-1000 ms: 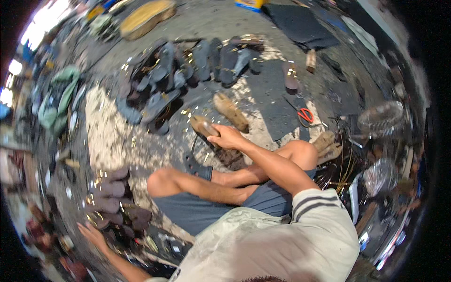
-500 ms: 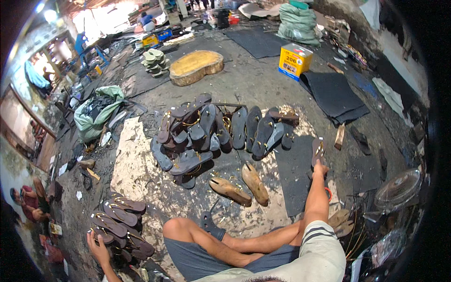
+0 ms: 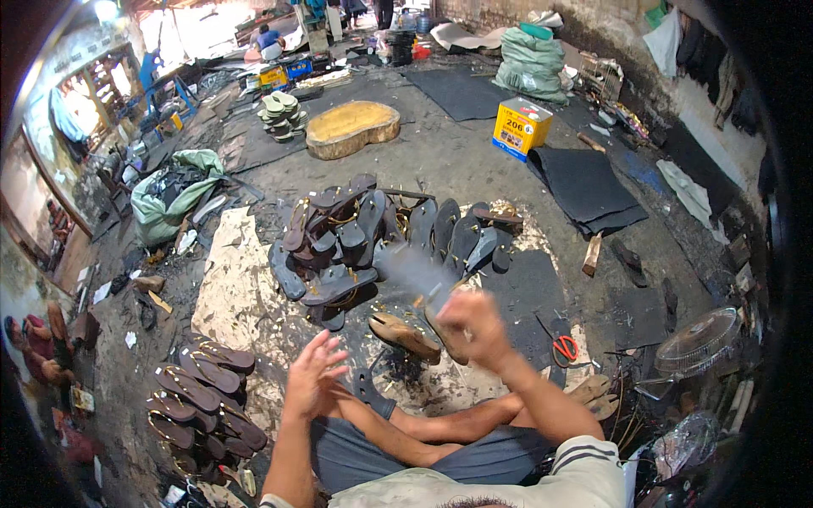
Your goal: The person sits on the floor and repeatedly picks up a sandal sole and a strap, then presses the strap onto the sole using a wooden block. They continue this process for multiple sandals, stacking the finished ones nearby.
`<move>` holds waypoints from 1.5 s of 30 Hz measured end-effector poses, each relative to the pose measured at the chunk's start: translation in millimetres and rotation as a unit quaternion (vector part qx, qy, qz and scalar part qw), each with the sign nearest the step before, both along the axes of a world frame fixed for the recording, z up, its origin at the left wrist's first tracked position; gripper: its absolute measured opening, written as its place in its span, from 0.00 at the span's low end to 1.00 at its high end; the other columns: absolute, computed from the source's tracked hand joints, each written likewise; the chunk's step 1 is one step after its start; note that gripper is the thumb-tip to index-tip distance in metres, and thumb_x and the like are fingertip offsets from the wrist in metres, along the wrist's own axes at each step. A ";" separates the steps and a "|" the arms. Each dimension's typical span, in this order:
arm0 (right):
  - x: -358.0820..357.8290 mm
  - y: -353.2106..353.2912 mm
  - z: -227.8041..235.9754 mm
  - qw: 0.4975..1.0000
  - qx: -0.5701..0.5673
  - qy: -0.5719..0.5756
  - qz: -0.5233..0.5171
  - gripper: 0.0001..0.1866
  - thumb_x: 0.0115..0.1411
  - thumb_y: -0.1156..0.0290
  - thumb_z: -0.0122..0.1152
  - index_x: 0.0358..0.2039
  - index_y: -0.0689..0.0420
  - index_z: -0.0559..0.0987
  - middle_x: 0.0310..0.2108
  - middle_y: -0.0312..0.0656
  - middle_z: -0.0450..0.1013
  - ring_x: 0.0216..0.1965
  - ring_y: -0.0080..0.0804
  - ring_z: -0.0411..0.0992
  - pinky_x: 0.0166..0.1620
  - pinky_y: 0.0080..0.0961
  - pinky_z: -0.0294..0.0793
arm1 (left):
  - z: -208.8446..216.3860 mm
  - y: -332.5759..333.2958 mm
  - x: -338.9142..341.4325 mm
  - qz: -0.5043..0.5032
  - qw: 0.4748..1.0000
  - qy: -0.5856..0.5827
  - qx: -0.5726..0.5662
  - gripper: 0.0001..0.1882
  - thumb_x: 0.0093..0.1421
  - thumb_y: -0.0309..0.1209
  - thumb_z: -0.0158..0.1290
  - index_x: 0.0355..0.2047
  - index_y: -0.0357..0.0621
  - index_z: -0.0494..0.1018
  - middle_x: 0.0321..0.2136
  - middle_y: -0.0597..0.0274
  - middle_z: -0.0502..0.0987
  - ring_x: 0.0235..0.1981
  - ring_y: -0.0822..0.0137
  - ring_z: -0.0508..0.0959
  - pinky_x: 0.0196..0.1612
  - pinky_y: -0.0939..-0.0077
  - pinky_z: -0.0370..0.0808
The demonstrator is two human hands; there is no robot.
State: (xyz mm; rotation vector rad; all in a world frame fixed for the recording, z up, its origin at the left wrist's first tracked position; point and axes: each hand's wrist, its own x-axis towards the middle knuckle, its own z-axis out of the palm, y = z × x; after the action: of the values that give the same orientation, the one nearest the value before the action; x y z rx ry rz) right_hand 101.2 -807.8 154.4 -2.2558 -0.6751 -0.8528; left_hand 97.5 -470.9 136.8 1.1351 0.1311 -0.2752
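Note:
My right hand (image 3: 472,324) is raised in front of me, closed on a flip-flop (image 3: 417,273) that is smeared grey by motion. Behind that hand, one of two wooden foot lasts (image 3: 453,340) is partly covered; the other last (image 3: 405,337) lies beside it on the ground. Over my left knee, my left hand (image 3: 315,372) is held up with its fingers spread and nothing in it. Farther out lies a heap of dark flip-flops (image 3: 339,288) with gold-coloured straps. Brown finished-looking flip-flops (image 3: 190,389) are stacked in rows at my left.
Red-handled scissors (image 3: 565,348) lie right of my legs, near a fan (image 3: 699,343). Beyond the heap are a wood block (image 3: 351,131), a yellow tin (image 3: 519,127) and a folded black sheet (image 3: 589,193). An open green sack (image 3: 174,199) stands at left.
My right hand has swung from the far right toward the middle, bringing the flip-flop along. My left hand has left the stacked flip-flops and come over toward my knee.

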 end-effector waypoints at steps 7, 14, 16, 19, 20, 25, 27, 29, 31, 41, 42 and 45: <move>-111.7 114.5 -7.6 0.959 0.041 0.159 0.230 0.21 0.53 0.72 0.69 0.49 0.55 0.79 0.51 0.45 0.71 0.59 0.46 0.67 0.59 0.38 0.69 | -23.4 -20.1 -8.8 0.055 0.960 -0.148 0.231 0.26 0.65 0.30 0.56 0.62 0.42 0.66 0.55 0.58 0.71 0.51 0.63 0.74 0.56 0.70 0.70; -108.5 114.9 -29.2 0.794 0.425 0.428 0.077 0.29 0.62 0.57 0.66 0.56 0.63 0.72 0.49 0.40 0.73 0.50 0.27 0.70 0.53 0.27 0.70 | -5.9 -13.6 -90.8 -0.170 0.902 -0.257 0.302 0.27 0.57 0.28 0.63 0.58 0.43 0.73 0.49 0.55 0.78 0.52 0.63 0.75 0.56 0.70 0.69; -113.6 114.2 -26.2 0.728 0.395 0.530 0.182 0.28 0.64 0.56 0.64 0.56 0.64 0.72 0.48 0.37 0.73 0.50 0.22 0.69 0.52 0.24 0.70 | 0.8 -16.2 -107.0 -0.205 0.908 -0.244 0.272 0.25 0.58 0.26 0.63 0.56 0.42 0.74 0.48 0.55 0.78 0.51 0.66 0.76 0.57 0.72 0.70; -126.4 110.1 -26.3 0.709 0.383 0.559 0.197 0.25 0.65 0.61 0.63 0.55 0.64 0.72 0.48 0.36 0.74 0.48 0.21 0.70 0.52 0.21 0.70 | -10.9 -12.0 -122.1 -0.198 0.934 -0.217 0.203 0.21 0.58 0.27 0.64 0.52 0.40 0.76 0.45 0.58 0.81 0.46 0.69 0.78 0.52 0.75 0.73; -131.3 109.5 -30.3 0.704 0.389 0.556 0.210 0.24 0.65 0.62 0.63 0.55 0.64 0.72 0.48 0.36 0.74 0.48 0.21 0.70 0.52 0.21 0.71 | -13.1 -8.5 -126.8 -0.195 0.940 -0.209 0.186 0.19 0.59 0.28 0.63 0.51 0.39 0.77 0.45 0.58 0.81 0.46 0.70 0.78 0.51 0.76 0.73; -145.4 112.1 -30.9 0.730 0.371 0.547 0.174 0.23 0.65 0.69 0.63 0.56 0.65 0.71 0.48 0.37 0.74 0.47 0.20 0.70 0.51 0.20 0.71 | -16.4 -10.7 -133.1 -0.188 0.953 -0.114 0.210 0.16 0.65 0.29 0.56 0.53 0.40 0.76 0.45 0.61 0.80 0.46 0.73 0.76 0.51 0.79 0.72; -150.5 110.1 -34.9 0.732 0.364 0.551 0.166 0.22 0.65 0.69 0.62 0.56 0.65 0.71 0.47 0.37 0.74 0.46 0.20 0.70 0.51 0.20 0.72 | -15.3 -15.0 -132.0 -0.163 0.967 -0.130 0.148 0.22 0.66 0.28 0.54 0.60 0.42 0.69 0.47 0.60 0.78 0.47 0.73 0.75 0.52 0.79 0.71; -149.8 107.4 -36.4 0.717 0.391 0.548 0.178 0.21 0.65 0.70 0.61 0.56 0.65 0.72 0.46 0.36 0.74 0.45 0.19 0.71 0.49 0.20 0.72 | -17.0 -15.9 -128.3 -0.172 0.970 -0.119 0.128 0.29 0.67 0.26 0.52 0.67 0.43 0.58 0.49 0.59 0.76 0.48 0.72 0.74 0.52 0.79 0.70; -146.1 105.0 -32.9 0.715 0.400 0.545 0.179 0.20 0.65 0.70 0.61 0.54 0.65 0.72 0.44 0.36 0.75 0.44 0.20 0.71 0.48 0.20 0.73 | -18.8 -13.5 -123.1 -0.197 0.968 -0.083 0.129 0.35 0.68 0.26 0.51 0.71 0.43 0.48 0.51 0.57 0.75 0.49 0.72 0.74 0.53 0.79 0.69; -71.3 98.7 -30.4 0.890 0.287 0.352 0.041 0.19 0.62 0.67 0.65 0.51 0.62 0.74 0.42 0.35 0.74 0.41 0.20 0.70 0.43 0.22 0.74 | -7.6 -50.7 -112.9 -0.192 0.763 -0.339 0.516 0.54 0.56 0.42 0.63 0.71 0.36 0.40 0.67 0.28 0.45 0.67 0.37 0.55 0.67 0.55 0.56; -61.2 94.2 -37.1 0.816 0.362 0.442 0.085 0.20 0.64 0.64 0.63 0.52 0.61 0.74 0.43 0.37 0.75 0.40 0.22 0.72 0.39 0.23 0.77 | -22.2 -44.7 -110.8 -0.159 0.760 -0.360 0.518 0.53 0.56 0.38 0.63 0.71 0.36 0.41 0.66 0.30 0.52 0.65 0.41 0.60 0.65 0.57 0.60; -17.9 49.6 -65.5 0.787 0.474 0.382 0.095 0.18 0.70 0.61 0.53 0.55 0.57 0.74 0.43 0.39 0.77 0.39 0.24 0.76 0.36 0.24 0.80 | -6.3 -11.6 -107.4 -0.139 0.952 -0.104 0.251 0.38 0.59 0.28 0.58 0.67 0.34 0.54 0.51 0.49 0.74 0.49 0.63 0.75 0.51 0.71 0.73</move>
State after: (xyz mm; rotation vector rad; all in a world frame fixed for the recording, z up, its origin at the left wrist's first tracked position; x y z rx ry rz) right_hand 83.3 -758.2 88.8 -1.3487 -0.0205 -0.0418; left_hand -9.9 -482.5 130.4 1.6854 -0.1572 -0.3825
